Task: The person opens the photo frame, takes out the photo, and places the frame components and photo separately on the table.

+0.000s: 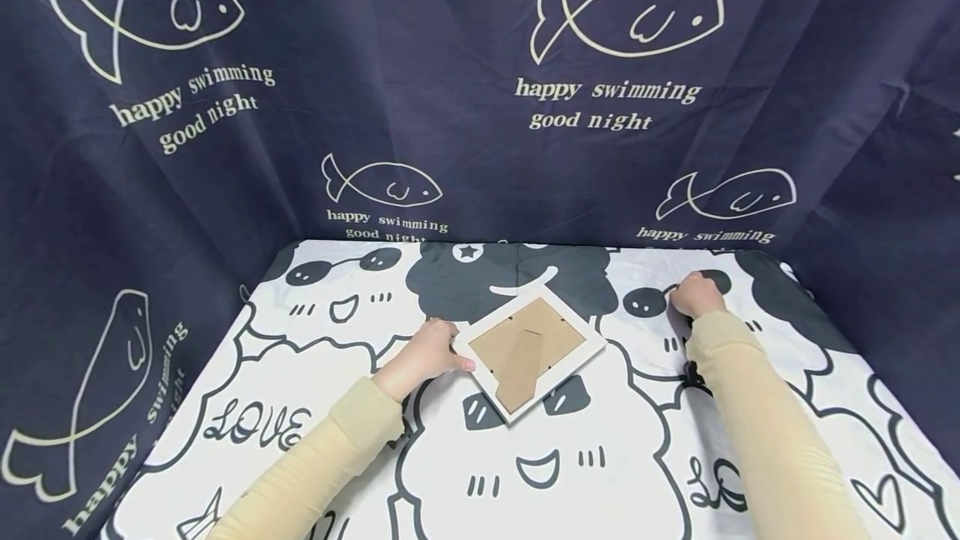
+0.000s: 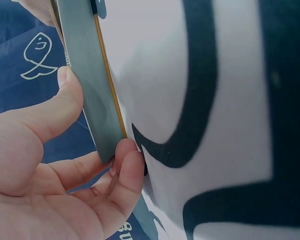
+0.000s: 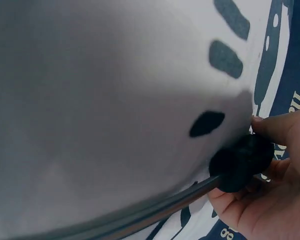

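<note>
Left fingers pinching a white picture frame (brown back showing), right fingers over printed sunglasses

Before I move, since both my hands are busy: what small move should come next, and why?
Perhaps tilt the picture frame to start turning it over: its back faces up and your left hand grips its left corner, while your right hand holds a black-ended rod.

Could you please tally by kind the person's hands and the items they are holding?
Hands: 2 (left hand, right hand)
Picture frame: 1
Rod with a black end: 1
Total: 4
</note>
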Demonstrator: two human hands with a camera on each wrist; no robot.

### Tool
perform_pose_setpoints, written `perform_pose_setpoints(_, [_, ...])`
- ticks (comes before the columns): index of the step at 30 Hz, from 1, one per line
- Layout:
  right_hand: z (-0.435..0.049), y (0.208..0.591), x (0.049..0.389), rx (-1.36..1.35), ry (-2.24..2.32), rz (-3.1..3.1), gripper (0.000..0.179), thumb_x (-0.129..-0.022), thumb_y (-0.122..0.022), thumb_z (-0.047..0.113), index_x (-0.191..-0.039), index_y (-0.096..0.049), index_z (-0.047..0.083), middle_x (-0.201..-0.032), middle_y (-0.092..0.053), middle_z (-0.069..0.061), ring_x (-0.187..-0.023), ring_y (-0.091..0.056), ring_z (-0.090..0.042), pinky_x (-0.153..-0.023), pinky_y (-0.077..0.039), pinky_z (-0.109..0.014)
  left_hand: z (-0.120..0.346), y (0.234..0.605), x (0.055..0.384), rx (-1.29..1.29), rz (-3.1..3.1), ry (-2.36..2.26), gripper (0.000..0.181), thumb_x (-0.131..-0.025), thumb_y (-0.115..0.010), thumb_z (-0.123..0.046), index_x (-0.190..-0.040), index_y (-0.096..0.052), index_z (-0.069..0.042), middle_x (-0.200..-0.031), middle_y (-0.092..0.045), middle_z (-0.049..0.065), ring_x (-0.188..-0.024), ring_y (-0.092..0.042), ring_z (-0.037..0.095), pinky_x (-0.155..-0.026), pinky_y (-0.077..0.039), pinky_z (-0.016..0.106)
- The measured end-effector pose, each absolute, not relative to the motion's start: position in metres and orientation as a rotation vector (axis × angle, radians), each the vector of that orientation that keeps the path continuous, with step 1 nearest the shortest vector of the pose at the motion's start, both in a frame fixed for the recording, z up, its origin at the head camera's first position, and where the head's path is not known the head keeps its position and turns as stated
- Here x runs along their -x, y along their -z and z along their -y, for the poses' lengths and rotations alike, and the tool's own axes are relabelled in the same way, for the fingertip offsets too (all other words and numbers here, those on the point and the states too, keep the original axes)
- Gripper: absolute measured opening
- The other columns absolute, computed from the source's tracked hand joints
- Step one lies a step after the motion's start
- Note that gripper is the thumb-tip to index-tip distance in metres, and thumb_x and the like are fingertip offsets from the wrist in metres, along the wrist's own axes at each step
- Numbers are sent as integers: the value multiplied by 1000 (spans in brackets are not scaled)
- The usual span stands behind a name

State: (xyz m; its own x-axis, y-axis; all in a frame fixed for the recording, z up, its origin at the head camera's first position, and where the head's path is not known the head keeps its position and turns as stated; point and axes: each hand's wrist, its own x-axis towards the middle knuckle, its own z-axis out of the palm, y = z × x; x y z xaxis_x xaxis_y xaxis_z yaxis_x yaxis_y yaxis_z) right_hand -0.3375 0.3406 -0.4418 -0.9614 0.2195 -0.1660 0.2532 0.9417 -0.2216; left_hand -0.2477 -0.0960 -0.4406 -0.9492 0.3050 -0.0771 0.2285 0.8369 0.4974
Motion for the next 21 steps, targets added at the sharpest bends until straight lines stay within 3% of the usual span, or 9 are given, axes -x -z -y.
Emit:
perform_pose_setpoints(9, [-352, 429, 336, -278, 552, -3081, 40, -92, -33, 15, -108, -36, -22, -98, -48, -44, -90, -52, -51, -77, -45, -54, 95, 439, 246, -406, -2867, -743, 51, -69, -82, -35, -95, -65, 5, -76, -55, 5, -72, -49, 18, -62, -45, 29])
perform_pose_setpoints(15, [-360, 414, 330, -314, 700, -3170, 42, -91, -32, 15, -111, -34, -21, -103, -46, -48, -95, -47, -58, -80, -40, -59, 95, 440, 246, -400, -2868, -737, 50, -69, -82, -35, -94, -66, 5, -75, -56, 4, -72, -49, 18, -62, -45, 29])
perform_pose_setpoints(21, [-358, 396, 321, -395, 893, -3202, 37, -93, -31, 21, -108, -37, -12, -103, -49, -39, -95, -45, -53, -84, -38, -57, 95, 440, 246, -396, -2869, -748, 45, -69, -83, -33, -88, -65, 3, -75, -56, 4, -71, -49, 18, -61, -44, 29])
